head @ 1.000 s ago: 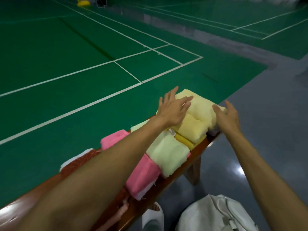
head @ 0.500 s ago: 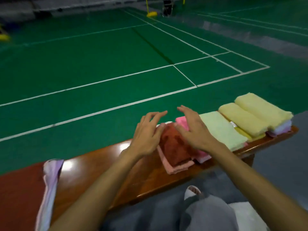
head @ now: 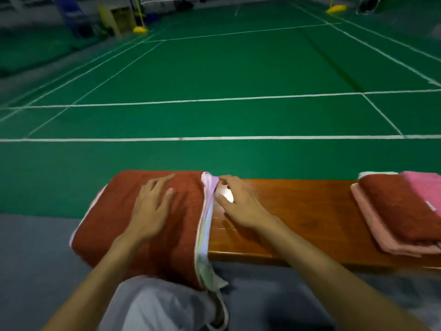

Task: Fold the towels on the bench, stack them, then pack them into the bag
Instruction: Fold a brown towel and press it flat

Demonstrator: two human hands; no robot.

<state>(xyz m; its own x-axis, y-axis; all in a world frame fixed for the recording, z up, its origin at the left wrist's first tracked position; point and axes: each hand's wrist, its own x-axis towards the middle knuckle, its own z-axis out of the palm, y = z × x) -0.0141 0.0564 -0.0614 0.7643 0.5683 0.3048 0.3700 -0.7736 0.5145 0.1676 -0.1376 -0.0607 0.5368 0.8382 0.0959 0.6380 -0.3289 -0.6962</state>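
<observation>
So the person is at a wooden bench on the edge of a green badminton court with white lines. A big rust-red towel is draped across the left end of the bench and hangs down the near side. The left hand is lying flat on top of it, palm down, fingers straight and spread. Under the red one there's a pale lilac-white towel; you only see its edge running along the red towel's right side, plus a limp corner dangling below the bench. The right hand is on the bare wood just beside that edge, fingers stretched out fairly straight and a little apart, with the forefinger and thumb tips touching the pale cloth. Well off to the right on the same bench sits a folded rust towel on top of a folded salmon towel, with a pink towel tucked in right beside them and partly cut off by the frame. The person's grey trouser knee is down at the bottom, touching the hanging part of the red towel. Way back there's a yellow post base, pretty blurry.
</observation>
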